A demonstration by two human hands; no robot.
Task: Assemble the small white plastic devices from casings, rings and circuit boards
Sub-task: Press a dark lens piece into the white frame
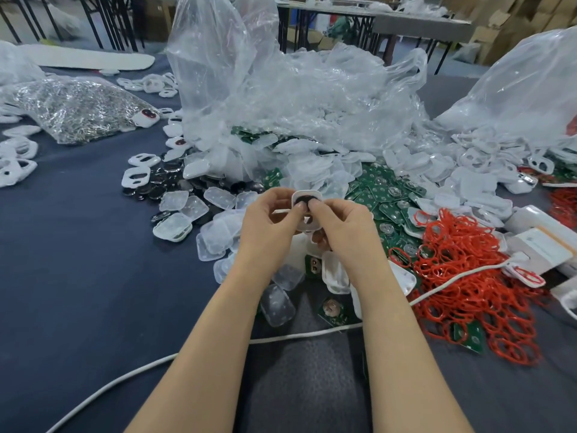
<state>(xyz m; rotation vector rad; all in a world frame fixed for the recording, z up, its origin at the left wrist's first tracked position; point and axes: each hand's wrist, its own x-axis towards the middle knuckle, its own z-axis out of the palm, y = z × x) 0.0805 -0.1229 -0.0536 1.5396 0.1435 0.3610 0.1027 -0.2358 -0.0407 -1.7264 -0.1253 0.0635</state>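
White plastic is what both hands hold: one small casing [307,195], lifted just above the heaps in the middle of the blue table [78,260]. It is a square with round corners, and one dark round piece [304,200] sits in its front. The left hand [268,223] pinches its left side and the right hand [340,226] pinches its right side. Both thumbs touch the front by the dark piece, and the fingers curl behind.

So there are two hands and one casing in them. The other things lie in heaps too big to count. Clear covers [218,232] lie under and left of the hands. Green circuit boards [384,195] lie to the right. Red rings [462,276] are piled past the boards, nearer the right edge. Dark shiny discs [175,182] lie behind the clear covers.

One big crumpled clear bag [281,89] stands behind the heaps. One bag of shiny metal bits [78,110] lies far left. One white cable [125,379] runs across the table under both arms.
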